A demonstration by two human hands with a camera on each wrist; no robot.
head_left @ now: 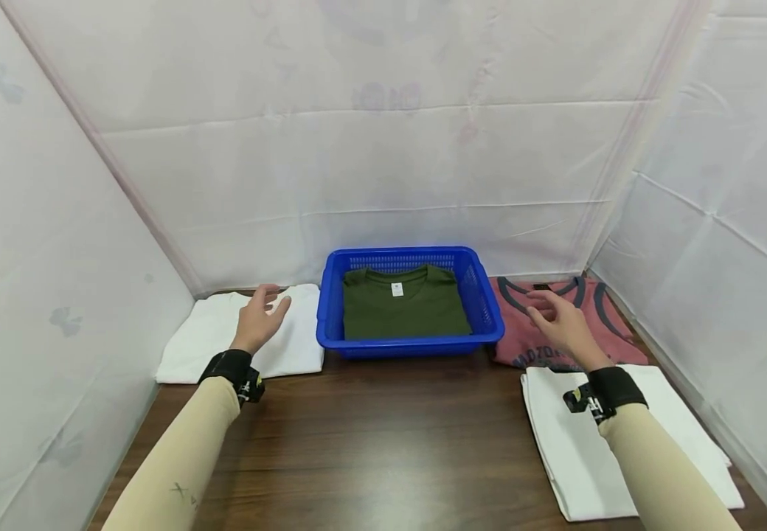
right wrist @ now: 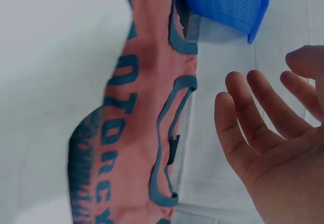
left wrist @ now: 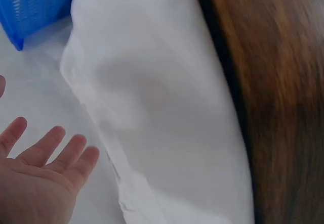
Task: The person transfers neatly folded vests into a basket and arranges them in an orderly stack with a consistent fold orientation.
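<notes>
My left hand [head_left: 260, 318], fingers relaxed and holding nothing, hovers over a folded white cloth [head_left: 207, 335] at the left; the left wrist view shows its spread fingers [left wrist: 40, 153] beside the cloth's edge. On the other side my right hand [head_left: 559, 323] hangs with loose fingers above a folded red T-shirt [head_left: 509, 335] with dark trim and lettering. Between them stands a blue plastic basket [head_left: 410, 346], and a folded dark green T-shirt [head_left: 403, 310] with a white neck label lies inside it. Neither hand touches the basket.
A folded white cloth [head_left: 589, 450] lies at the near right, under the right forearm and against the red T-shirt. Brown wood makes up the tabletop [head_left: 383, 435]. White sheeting [head_left: 383, 162] walls in the back and both sides.
</notes>
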